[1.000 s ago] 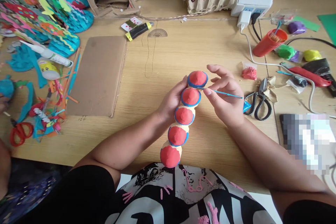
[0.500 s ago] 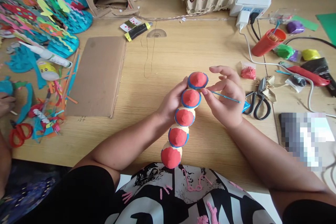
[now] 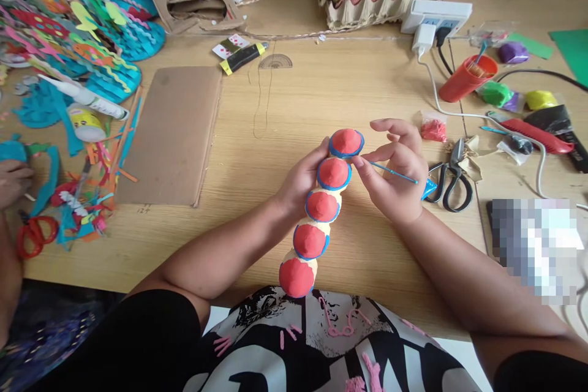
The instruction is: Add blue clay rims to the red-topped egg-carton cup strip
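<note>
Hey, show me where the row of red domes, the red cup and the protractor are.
Row of red domes [image 3: 323, 205]: head view, on the third dome, the middle one.
Red cup [image 3: 463, 82]: head view, on its side wall.
Protractor [image 3: 275, 61]: head view, on its flat half-round face.

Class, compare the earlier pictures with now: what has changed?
The outer end of the blue tool in the right hand has tipped slightly towards the wearer; another person's hand has moved rightward. Nothing was visibly grasped or released: the left hand still holds the red-domed strip.
</note>
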Demonstrator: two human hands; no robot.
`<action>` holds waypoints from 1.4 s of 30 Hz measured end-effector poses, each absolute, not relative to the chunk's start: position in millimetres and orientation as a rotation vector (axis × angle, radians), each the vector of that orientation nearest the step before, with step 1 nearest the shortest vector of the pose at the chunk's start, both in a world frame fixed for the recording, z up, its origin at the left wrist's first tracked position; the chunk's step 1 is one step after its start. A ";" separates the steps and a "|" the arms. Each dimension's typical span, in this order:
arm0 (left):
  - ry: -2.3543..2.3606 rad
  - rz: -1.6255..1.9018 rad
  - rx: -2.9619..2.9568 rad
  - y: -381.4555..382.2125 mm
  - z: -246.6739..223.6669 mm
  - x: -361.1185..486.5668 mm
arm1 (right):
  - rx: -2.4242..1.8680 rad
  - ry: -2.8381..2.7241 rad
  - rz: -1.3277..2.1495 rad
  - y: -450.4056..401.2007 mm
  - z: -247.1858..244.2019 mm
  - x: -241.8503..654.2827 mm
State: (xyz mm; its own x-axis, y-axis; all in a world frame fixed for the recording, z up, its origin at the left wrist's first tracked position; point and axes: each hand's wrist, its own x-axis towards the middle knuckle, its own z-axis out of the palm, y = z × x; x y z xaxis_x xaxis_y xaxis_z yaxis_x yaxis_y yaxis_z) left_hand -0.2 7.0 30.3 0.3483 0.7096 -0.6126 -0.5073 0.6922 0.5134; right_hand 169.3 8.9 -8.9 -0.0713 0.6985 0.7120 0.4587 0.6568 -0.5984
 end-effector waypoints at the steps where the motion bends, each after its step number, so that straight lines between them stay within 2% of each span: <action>1: 0.932 0.780 0.244 6.9 31.1 -0.7 | -0.952 -1.715 0.251 8.4 -8.3 169.2; 24: 0.939 0.758 0.244 8.0 31.3 -0.8 | -0.933 -1.702 0.348 6.9 -4.4 168.8; 33: 0.906 0.695 0.200 6.1 17.8 -7.0 | -0.900 -1.716 0.357 9.1 -4.9 169.3; 42: 1.032 0.638 0.223 13.6 24.4 -3.0 | -0.906 -1.677 0.575 7.5 -5.4 169.8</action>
State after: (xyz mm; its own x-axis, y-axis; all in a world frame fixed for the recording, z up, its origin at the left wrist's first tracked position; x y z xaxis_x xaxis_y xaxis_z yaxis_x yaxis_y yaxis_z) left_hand -3.0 13.6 24.4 0.3528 0.5893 -0.7268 -0.3871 0.7991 0.4600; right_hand 169.8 7.5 -5.4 -0.1163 0.8033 0.5841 0.2762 0.5911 -0.7579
